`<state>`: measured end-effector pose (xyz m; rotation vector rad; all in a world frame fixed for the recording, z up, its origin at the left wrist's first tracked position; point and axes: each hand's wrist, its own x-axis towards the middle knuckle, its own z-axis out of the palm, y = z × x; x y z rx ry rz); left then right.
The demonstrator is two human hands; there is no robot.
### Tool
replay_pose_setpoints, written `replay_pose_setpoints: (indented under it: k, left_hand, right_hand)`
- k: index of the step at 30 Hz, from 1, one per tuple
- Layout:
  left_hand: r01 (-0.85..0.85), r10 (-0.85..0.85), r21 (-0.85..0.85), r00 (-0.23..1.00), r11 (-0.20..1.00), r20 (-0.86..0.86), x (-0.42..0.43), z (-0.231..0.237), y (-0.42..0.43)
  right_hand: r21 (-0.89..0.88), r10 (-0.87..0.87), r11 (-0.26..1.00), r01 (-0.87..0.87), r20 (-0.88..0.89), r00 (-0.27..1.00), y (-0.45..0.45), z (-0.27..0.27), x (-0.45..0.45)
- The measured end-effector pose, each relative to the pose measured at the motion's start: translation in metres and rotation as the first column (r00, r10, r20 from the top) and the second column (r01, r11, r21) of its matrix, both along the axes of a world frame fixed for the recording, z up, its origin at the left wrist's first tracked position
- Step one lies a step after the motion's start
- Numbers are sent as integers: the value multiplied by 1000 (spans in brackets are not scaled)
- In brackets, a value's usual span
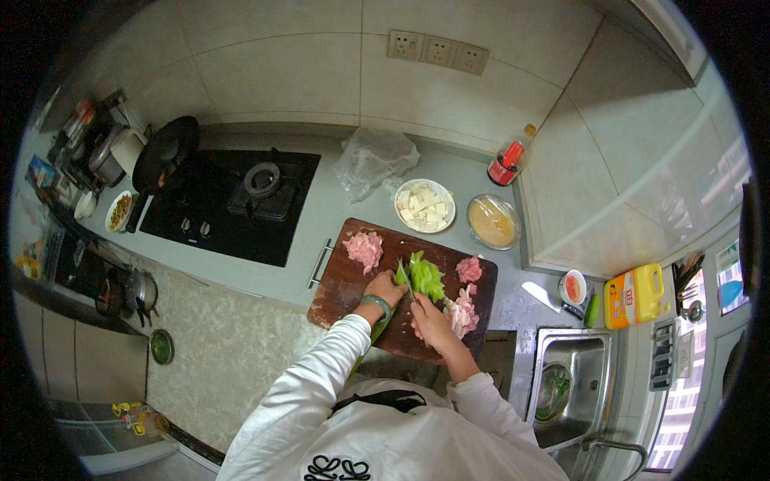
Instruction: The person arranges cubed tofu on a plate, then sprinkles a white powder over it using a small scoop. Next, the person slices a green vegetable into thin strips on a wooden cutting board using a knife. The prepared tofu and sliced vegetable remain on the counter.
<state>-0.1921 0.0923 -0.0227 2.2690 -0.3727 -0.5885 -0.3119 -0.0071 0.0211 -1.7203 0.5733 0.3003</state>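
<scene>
My left hand (384,293), with a green bangle at the wrist, presses a long green vegetable stalk (378,329) onto a brown wooden cutting board (337,300). My right hand (430,318) grips a kitchen knife (406,275), its blade upright between the stalk's end and a heap of pale green slices (427,278). Sliced pink meat (364,250) lies at the board's far left corner. Towards the right are a small mound of minced meat (469,269) and a pile of paler meat strips (462,311), which my right hand partly hides.
Behind the board stand a plate of white tofu-like cubes (424,206), a plastic-covered bowl (493,221) and a sauce bottle (506,162). A second knife (544,296), a cucumber (592,311) and a yellow oil jug (634,297) are near the sink (606,355). Leftward is a gas hob (234,204).
</scene>
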Motion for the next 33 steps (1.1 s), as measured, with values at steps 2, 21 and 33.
replay_pose_setpoints:
  k: [2, 21, 33]
  left_hand:
    - [4, -4, 29, 1000, 1000, 5, 2, 0, -2]
    - [23, -24, -22, 999, 999, -32, 6, -7, 3]
    - [47, -43, -62, 997, 997, 62, 12, -38, 4]
  right_hand:
    - [-32, -4, 999, 4, -8, 1000, 1, -3, 16]
    - [41, -56, 998, 55, 28, 998, 9, 10, -6]
    - [24, -42, 999, 41, 16, 999, 5, -22, 37]
